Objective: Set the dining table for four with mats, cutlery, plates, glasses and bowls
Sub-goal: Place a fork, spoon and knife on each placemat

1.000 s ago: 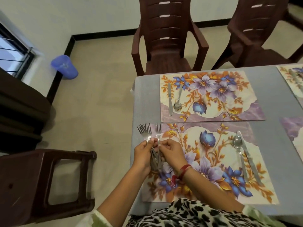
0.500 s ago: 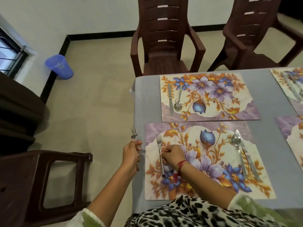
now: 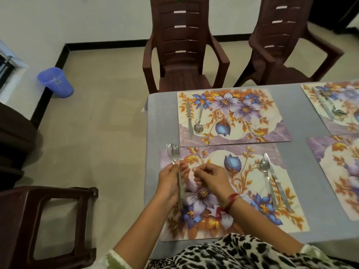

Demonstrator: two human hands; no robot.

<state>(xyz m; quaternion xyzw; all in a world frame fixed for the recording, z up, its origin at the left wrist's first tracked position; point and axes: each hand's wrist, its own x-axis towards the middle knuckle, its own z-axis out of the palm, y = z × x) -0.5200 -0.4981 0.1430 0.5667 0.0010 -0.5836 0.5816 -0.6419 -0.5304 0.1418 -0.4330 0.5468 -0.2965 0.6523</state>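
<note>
Fingers of the left hand point(image 3: 168, 184) are gripping a bunch of forks point(image 3: 172, 150) over the near placemat's point(image 3: 242, 220) left edge. The right hand point(image 3: 212, 178) is curling on nothing visible. Knives point(image 3: 189, 121) and spoons point(image 3: 198, 127) are lying on the mats, while forks, plates, glasses and bowls are waiting.

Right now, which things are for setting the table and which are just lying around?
For the job: forks in the left hand, flowered placemats, spoon and knife on the near mat.
Just lying about: blue plastic bin, brown plastic chairs.
</note>
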